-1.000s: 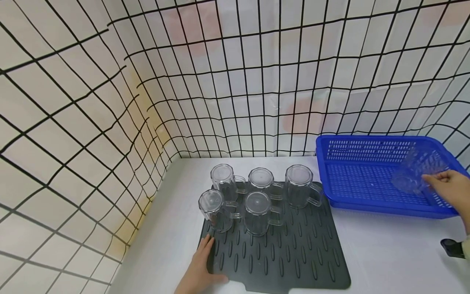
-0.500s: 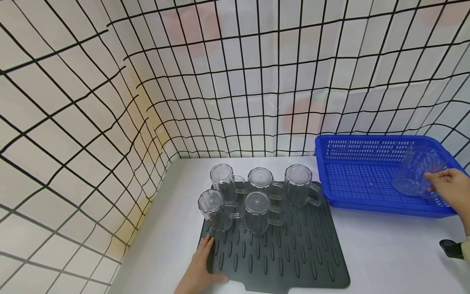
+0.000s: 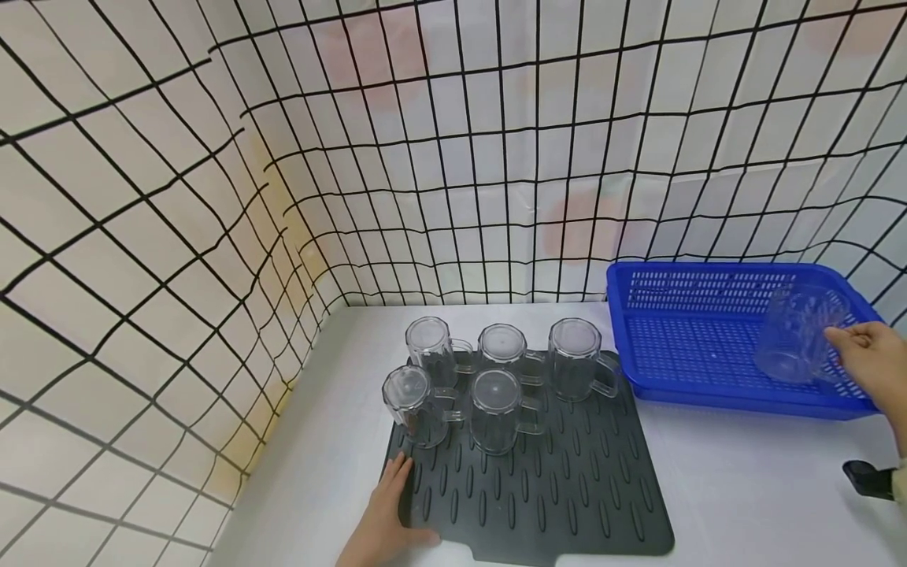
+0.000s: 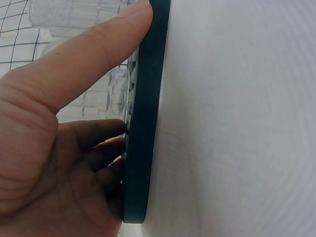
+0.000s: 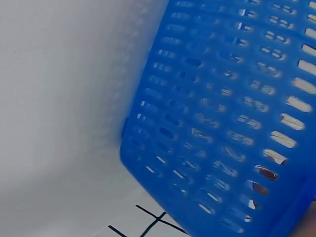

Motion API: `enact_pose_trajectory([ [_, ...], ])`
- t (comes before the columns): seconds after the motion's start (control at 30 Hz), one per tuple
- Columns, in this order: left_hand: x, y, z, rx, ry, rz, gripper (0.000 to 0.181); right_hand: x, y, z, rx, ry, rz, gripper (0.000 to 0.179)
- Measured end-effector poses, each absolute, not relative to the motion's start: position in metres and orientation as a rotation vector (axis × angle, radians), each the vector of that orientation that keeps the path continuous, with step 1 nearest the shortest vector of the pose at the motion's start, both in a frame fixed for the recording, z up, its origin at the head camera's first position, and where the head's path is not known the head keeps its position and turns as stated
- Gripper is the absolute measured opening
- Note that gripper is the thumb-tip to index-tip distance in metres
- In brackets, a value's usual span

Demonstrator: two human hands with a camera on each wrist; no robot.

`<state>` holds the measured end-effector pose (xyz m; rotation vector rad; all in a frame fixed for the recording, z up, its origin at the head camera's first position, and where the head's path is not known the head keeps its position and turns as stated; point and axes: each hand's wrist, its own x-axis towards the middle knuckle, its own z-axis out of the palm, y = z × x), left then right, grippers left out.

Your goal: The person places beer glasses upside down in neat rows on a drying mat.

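Observation:
My right hand (image 3: 873,354) pinches the handle of a clear glass mug (image 3: 782,346) inside the blue plastic basket (image 3: 697,403). That mug stands close to upright near the basket's right end. In the right wrist view the slotted basket wall (image 5: 197,118) hides the mug and nearly all of the hand. At the left front corner of the dark grey ribbed mat (image 3: 538,504), my left hand (image 3: 386,516) rests with thumb and fingers spread. The left wrist view has its thumb (image 4: 98,49) against the mat's edge (image 4: 143,123), fingers loosely bent beside it.
Several glass mugs (image 3: 496,409) stand upside down on the back half of the mat, handles to the right. Black wire grid (image 3: 496,181) lines the left and back sides. A black object (image 3: 870,479) shows by the right sleeve on the white table (image 3: 744,488).
The mug in my right hand has turned from a tilt to nearly upright within the basket. The hand shifts slightly left and up with it. My left hand stays put.

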<state>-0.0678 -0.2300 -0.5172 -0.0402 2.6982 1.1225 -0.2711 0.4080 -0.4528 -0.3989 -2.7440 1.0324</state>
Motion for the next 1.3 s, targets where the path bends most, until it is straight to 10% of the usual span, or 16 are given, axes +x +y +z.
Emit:
enact_pose_trajectory([
  [1.3,-0.067,-0.228,-0.516,-0.034,2.694,1.131,0.114,-0.222,0.318,-0.37,-0.025,-2.547,1.151,0.03],
])
